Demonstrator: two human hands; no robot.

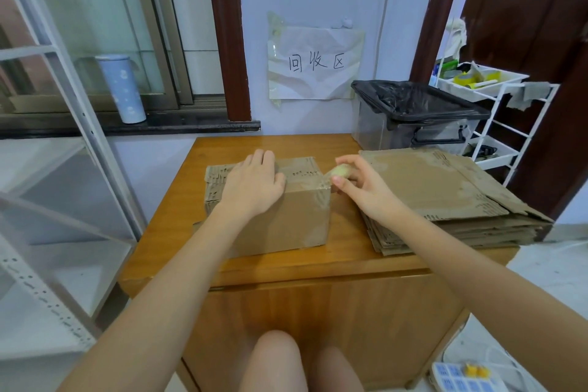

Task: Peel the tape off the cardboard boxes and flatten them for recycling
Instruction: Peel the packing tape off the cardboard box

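Here the left hand [251, 183] presses flat on the box [270, 204] — right hand [356, 183] grip pinching peeled tape [339, 171].

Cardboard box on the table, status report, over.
Left hand flat on the box, holding it down. Right hand pinches a tape wad, strip stretching from the box's right top edge. Box not flattened. Flattened stack alongside, nothing blocking.

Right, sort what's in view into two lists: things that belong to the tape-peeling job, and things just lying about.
Part of the job:
cardboard box, under the left hand
wad of peeled tape, pinched by the right hand
stack of flattened cardboard
bin with black liner

Just lying about:
blue flask on the sill
white trolley with tape rolls
handwritten paper sign
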